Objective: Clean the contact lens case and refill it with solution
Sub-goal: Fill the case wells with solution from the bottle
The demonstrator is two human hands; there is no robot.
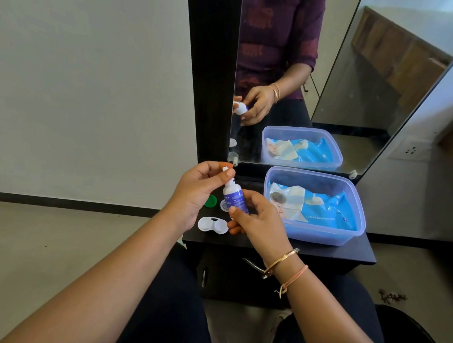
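Observation:
My right hand (259,221) grips a small white solution bottle (234,195) with a purple label, held upright above the black shelf (322,251). My left hand (198,190) pinches the bottle's white cap (225,169) at the top. Below the hands, the white contact lens case (212,224) lies open on the shelf with both wells uncovered. A green lid (211,201) and a whitish lid (224,205) lie just behind it, partly hidden by my hands and the bottle.
A clear plastic tub (313,235) holding a blue pack of wipes (321,211) stands on the right of the shelf. A mirror (338,85) rises behind the shelf. A drawer handle (251,265) sits under the shelf edge. My knees are below.

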